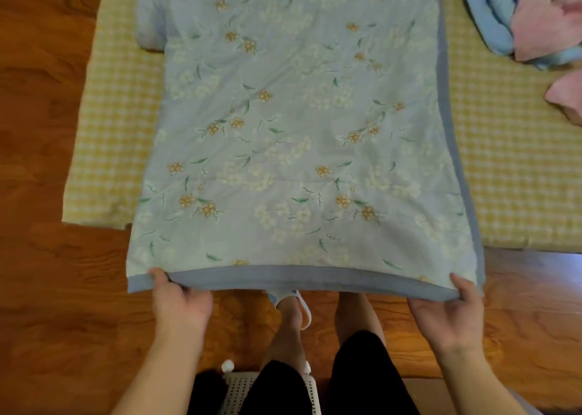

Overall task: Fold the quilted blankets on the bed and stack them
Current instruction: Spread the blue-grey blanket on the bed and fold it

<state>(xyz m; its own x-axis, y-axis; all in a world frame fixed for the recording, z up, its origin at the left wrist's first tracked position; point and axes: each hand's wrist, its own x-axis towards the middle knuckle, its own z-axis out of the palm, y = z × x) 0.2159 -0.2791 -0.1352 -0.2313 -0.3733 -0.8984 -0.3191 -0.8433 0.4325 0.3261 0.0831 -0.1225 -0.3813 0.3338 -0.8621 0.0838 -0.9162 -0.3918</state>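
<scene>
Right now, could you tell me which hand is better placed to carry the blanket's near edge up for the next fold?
Neither alone: left hand and right hand each grip a near corner of the floral blanket, so both should probably lift together.

Pale blue floral blanket [299, 131] with plain blue edging; yellow-and-white checked bed cover [510, 162]; pink and blue folded blankets [529, 21].

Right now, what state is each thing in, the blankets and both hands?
Floral blanket: spread lengthwise on the bed, near edge lifted off it.
Left hand: gripping the near edge's left corner.
Right hand: gripping the right corner.
Blue blanket: folded, far right on the yellow checked sheet.
Pink blanket: bunched on the blue one.
</scene>
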